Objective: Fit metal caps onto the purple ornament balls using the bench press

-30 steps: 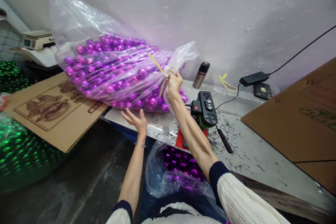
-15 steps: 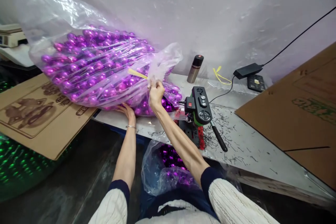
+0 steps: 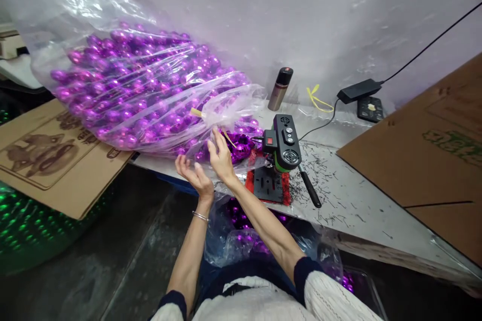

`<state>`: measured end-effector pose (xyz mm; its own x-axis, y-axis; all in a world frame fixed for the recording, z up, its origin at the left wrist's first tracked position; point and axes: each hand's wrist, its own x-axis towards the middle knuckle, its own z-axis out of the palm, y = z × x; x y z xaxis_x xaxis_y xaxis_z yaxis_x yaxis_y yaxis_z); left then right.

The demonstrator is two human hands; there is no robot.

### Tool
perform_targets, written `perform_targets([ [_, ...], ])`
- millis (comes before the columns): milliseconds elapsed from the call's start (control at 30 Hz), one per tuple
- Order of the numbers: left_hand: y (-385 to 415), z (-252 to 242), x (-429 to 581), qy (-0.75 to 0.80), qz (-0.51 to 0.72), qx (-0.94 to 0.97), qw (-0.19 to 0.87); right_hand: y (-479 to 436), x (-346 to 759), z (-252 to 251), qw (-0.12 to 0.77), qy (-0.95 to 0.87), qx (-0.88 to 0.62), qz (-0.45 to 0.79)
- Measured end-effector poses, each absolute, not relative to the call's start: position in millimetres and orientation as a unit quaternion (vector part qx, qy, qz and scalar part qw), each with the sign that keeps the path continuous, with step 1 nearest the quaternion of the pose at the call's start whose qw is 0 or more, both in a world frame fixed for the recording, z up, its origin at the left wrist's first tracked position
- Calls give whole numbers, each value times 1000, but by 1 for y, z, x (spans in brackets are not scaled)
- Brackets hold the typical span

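A big clear plastic bag (image 3: 124, 85) full of shiny purple balls lies on the table's left end, its neck bound with a yellow tie (image 3: 196, 112). My right hand (image 3: 220, 155) presses open, fingers spread, against the bag's underside just below the tied neck. My left hand (image 3: 196, 176) is open, palm up, beside it at the table's front edge, close under the bag. Neither hand grips anything.
A black and green tool (image 3: 284, 146) on a red mat stands right of my hands. A flask (image 3: 279, 89), a power adapter (image 3: 357, 90) and cardboard sheets (image 3: 429, 150) surround it. A second bag of purple balls (image 3: 241, 241) lies in my lap. Green balls (image 3: 26, 225) sit at left.
My right hand let go of the bag's tied neck and dropped below it, fingers spread. The bag settled lower onto the table. My left hand came out from under the bag.
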<state>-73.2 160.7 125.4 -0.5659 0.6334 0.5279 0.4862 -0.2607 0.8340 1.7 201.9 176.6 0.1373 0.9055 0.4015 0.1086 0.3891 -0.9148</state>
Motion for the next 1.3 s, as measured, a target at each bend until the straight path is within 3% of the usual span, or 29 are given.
perform_targets([
  [67,144,141,-54,510,626,587,53,178,17,164,589,-598,-442,317],
  [200,145,169,-34,371,493,774,145,129,58,138,567,-602,-473,304],
  [467,175,141,0,443,357,801,189,25,118,93,515,-673,-498,184],
  [700,190,137,15,490,176,831,198,-32,122,87,475,-699,-493,207],
  [900,195,136,14,515,192,775,312,-54,121,75,457,-702,-510,198],
  [1300,171,119,-12,548,233,714,369,-53,125,72,443,-725,-497,177],
])
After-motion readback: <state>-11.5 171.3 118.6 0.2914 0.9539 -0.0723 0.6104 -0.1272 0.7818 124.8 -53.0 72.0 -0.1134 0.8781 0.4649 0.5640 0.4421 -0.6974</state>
